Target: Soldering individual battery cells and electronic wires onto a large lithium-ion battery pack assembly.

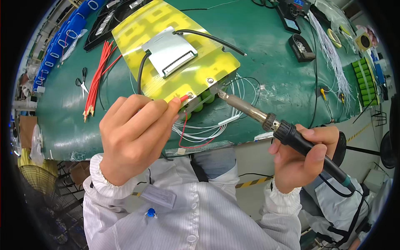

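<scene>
A battery pack (166,25) with a yellow top sheet and green cells at its near side lies on the bench. On it sits a silver circuit board (168,52) with black cables. My left hand (135,131) pinches a short red wire (183,98), its end against a metal tab (190,95) on the pack's near edge. In my right hand (306,156) is a soldering iron (287,133), gripped by its black handle. Its tip points at the pack's near edge, close to a second round terminal (210,80). Whether the tip touches is unclear.
Red wires (98,79) and scissors (82,83) lie to the left on the green bench (275,83). White wires (196,135) coil in front of the pack. At right are a black tray (301,48), white wire bundle (331,58) and green cells (365,82).
</scene>
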`<state>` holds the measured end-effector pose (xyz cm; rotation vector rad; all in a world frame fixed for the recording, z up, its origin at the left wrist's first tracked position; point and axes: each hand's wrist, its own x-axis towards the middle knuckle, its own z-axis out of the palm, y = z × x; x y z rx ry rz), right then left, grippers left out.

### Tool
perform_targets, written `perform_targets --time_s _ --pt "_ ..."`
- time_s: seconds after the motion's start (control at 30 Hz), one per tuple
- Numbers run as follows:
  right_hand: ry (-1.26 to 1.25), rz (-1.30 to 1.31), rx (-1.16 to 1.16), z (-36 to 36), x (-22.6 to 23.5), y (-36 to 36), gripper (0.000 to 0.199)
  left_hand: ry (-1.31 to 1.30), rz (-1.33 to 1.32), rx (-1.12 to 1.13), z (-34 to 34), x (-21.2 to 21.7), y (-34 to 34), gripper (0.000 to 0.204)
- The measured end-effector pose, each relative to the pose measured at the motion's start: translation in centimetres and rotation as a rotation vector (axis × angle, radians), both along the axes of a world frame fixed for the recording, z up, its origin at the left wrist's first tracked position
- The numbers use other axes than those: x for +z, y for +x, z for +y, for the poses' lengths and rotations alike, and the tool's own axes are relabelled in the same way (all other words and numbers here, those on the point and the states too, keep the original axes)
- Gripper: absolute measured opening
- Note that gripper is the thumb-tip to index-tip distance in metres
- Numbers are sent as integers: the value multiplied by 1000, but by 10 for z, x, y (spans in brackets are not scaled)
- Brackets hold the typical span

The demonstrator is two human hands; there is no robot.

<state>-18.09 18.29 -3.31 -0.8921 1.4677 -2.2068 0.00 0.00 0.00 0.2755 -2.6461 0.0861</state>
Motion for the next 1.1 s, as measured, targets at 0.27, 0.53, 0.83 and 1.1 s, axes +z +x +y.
perform_targets --time_s 0.27,0.53,0.83,1.1 --pt "18 44 -1 -3 5 0 48 -79 43 -106 -4 -6 -5 24" --pt "-16 169 25 -7 -2 0 35 188 120 -29 -2 -8 8 41" --pt "-3 221 75 -14 -5 0 28 328 299 23 -3 -28 37 43" --pt "5 180 -63 -10 0 6 40 437 306 35 -1 -51 58 45"
